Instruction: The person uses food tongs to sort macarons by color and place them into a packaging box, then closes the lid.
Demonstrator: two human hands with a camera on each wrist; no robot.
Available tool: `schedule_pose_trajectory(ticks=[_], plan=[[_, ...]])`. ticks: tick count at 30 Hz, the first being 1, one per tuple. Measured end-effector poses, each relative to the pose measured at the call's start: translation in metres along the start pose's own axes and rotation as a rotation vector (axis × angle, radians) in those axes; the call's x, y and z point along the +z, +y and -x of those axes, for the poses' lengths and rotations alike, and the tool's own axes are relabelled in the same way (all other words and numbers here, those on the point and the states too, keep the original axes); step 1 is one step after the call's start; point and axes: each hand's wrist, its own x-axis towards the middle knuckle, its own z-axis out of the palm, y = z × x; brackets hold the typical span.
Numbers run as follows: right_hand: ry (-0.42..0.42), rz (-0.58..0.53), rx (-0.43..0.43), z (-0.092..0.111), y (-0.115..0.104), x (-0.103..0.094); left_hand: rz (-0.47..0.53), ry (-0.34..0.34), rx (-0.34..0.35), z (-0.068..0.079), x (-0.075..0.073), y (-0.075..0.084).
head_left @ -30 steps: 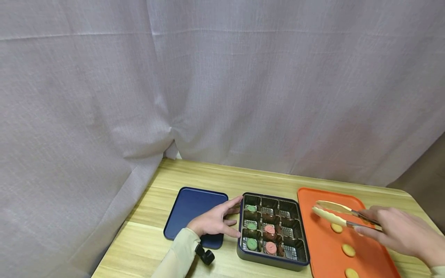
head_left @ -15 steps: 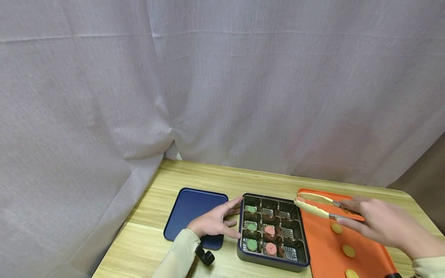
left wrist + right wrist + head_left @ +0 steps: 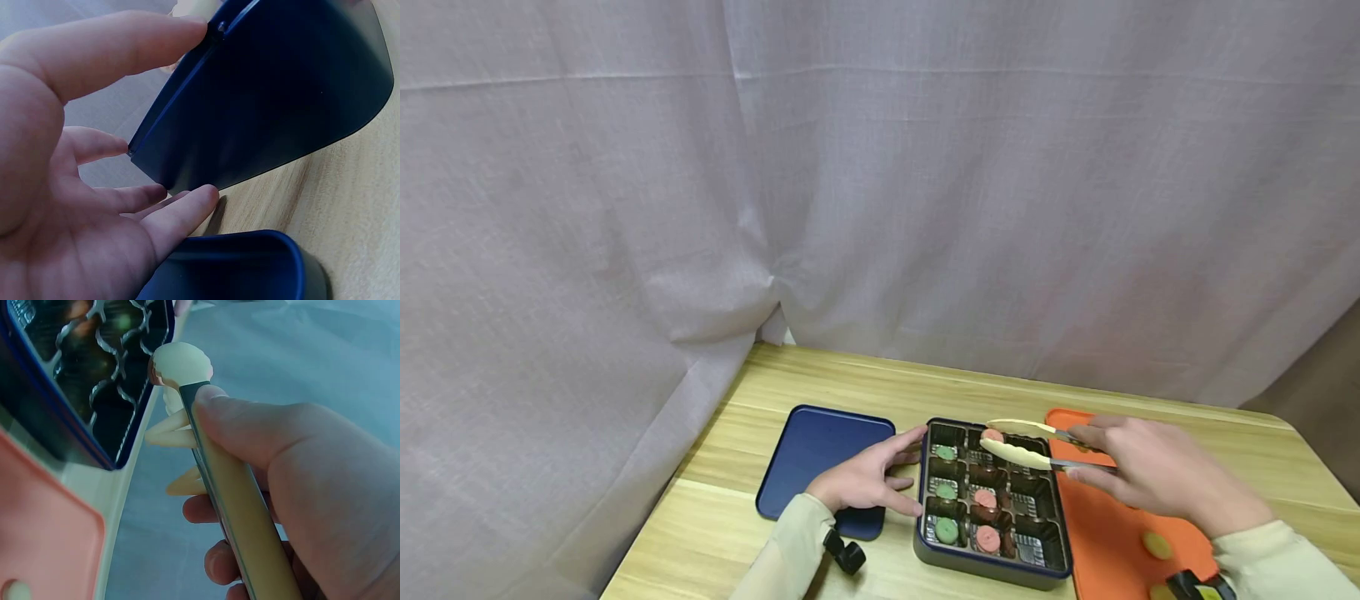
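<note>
My right hand (image 3: pixel 1150 467) grips a pair of tongs (image 3: pixel 1017 454) with cream tips and metal arms. Between those tips is a round pink cookie (image 3: pixel 992 436), over the back middle compartment of a dark blue box (image 3: pixel 992 568). The box has a divided black insert. Green cookies (image 3: pixel 947 530) occupy its left column, and pink cookies (image 3: pixel 988 539) lie in the middle and front cells of the middle column. With fingers spread, my left hand (image 3: pixel 867 479) touches the box's left side; in the left wrist view its fingertips meet the box wall (image 3: pixel 262 100).
A dark blue lid (image 3: pixel 820 450) lies left of the box, partly under the left wrist. On the right is an orange tray (image 3: pixel 1101 533) with yellow cookies (image 3: pixel 1157 546), partly hidden by the right arm. A grey curtain (image 3: pixel 925 208) hangs behind the wooden table (image 3: pixel 700 517).
My right hand has moved left from above the orange tray to the box, carrying the pink cookie in the tongs. My left hand has stayed at the box's side.
</note>
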Motion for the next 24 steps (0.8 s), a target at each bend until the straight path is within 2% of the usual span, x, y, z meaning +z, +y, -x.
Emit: schedule_pose_trajectory(ticks=[10,24], plan=[[0.019,0.024,-0.051,-0.0076,-0.0064,0.0091,-0.004,-0.001,0.003,-0.0012,0.0002,-0.0006],[0.033,0.027,-0.023,-0.0055,-0.0078,0.0086,-0.002,-0.001,-0.001,-0.0008,0.0001,0.0005]])
